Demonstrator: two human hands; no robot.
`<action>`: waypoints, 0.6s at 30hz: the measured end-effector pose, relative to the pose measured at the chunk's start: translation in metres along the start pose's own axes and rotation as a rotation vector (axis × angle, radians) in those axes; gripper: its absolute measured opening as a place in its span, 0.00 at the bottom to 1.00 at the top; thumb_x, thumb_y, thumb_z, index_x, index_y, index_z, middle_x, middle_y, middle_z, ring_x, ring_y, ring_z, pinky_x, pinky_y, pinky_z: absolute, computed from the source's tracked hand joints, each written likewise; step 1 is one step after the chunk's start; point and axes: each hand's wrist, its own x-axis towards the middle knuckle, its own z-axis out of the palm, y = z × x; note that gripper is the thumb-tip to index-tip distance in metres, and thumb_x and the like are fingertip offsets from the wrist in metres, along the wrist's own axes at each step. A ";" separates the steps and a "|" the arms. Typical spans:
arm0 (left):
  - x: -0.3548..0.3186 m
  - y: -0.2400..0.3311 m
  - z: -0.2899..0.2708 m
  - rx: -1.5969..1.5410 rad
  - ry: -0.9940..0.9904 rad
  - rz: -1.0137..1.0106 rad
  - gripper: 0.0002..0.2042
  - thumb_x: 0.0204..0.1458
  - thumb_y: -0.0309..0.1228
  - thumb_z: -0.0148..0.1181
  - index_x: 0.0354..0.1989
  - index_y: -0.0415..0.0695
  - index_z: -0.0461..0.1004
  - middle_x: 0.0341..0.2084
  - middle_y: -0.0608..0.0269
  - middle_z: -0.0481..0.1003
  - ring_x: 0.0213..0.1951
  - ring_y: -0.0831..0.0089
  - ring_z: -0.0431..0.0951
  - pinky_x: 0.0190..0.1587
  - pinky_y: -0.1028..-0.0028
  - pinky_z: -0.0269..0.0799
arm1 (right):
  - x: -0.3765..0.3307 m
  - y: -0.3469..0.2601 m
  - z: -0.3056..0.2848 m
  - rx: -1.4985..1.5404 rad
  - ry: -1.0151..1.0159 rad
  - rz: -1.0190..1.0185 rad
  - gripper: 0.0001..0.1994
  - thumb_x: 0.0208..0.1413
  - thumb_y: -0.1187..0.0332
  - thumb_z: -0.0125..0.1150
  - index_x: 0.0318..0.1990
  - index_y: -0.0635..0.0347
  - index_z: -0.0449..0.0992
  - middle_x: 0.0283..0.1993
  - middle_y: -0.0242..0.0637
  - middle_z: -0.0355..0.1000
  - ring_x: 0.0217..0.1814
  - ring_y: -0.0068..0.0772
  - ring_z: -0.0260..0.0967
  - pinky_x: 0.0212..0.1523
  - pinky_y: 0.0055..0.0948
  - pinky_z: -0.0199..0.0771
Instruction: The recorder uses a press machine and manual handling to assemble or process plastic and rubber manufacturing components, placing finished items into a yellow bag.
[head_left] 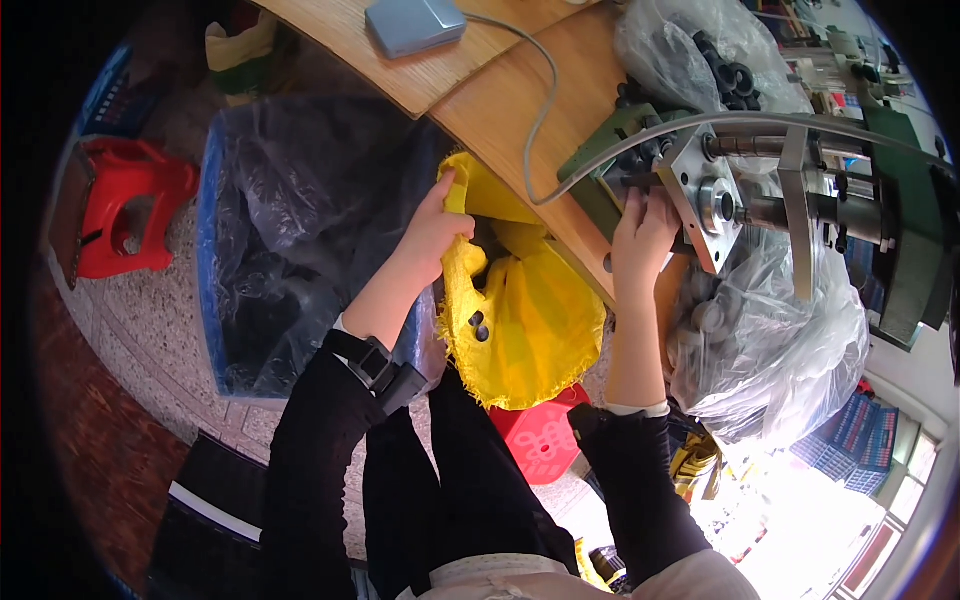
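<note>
Two hands are spread apart. At eleven o'clock from centre, the left hand [437,232] is clenched on the rim of a yellow sack [540,330], which hangs around centre; dark spots [480,326] on it are hard to identify. At two o'clock, the right hand [642,240] reaches to a metal fixture [688,175] over the bench [505,105]; its fingertips are partly hidden, so I cannot tell whether it grasps anything. Glare at five o'clock blurs the background.

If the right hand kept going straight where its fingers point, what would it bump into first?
The right hand would probably first meet the dark parts in the machine just ahead, though depth is hard to judge.
</note>
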 end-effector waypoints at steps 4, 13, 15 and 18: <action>0.002 0.001 0.000 -0.018 -0.028 0.013 0.40 0.31 0.14 0.48 0.60 0.45 0.49 0.42 0.58 0.62 0.30 0.72 0.64 0.29 0.77 0.64 | 0.013 0.014 -0.005 0.239 -0.399 0.508 0.13 0.52 0.70 0.44 0.44 0.65 0.67 0.45 0.52 0.64 0.50 0.49 0.59 0.53 0.35 0.53; 0.007 -0.002 0.004 -0.032 -0.026 -0.053 0.39 0.32 0.14 0.47 0.60 0.49 0.50 0.39 0.57 0.62 0.27 0.73 0.64 0.28 0.78 0.63 | 0.021 0.023 0.008 0.442 -0.345 0.079 0.21 0.50 0.77 0.38 0.54 0.57 0.62 0.59 0.42 0.53 0.62 0.40 0.48 0.61 0.32 0.43; 0.009 -0.002 0.003 -0.013 -0.019 -0.045 0.39 0.32 0.14 0.47 0.60 0.49 0.50 0.38 0.58 0.62 0.27 0.73 0.64 0.27 0.78 0.63 | 0.011 0.018 0.008 0.258 -0.285 0.113 0.18 0.51 0.74 0.39 0.52 0.62 0.63 0.55 0.43 0.60 0.58 0.42 0.55 0.57 0.32 0.51; 0.009 0.000 -0.001 -0.012 -0.012 -0.031 0.39 0.32 0.14 0.47 0.60 0.50 0.50 0.36 0.58 0.63 0.26 0.73 0.64 0.27 0.77 0.63 | 0.007 -0.009 -0.002 0.224 -0.257 0.307 0.14 0.52 0.72 0.42 0.46 0.62 0.68 0.47 0.42 0.66 0.50 0.43 0.62 0.50 0.32 0.59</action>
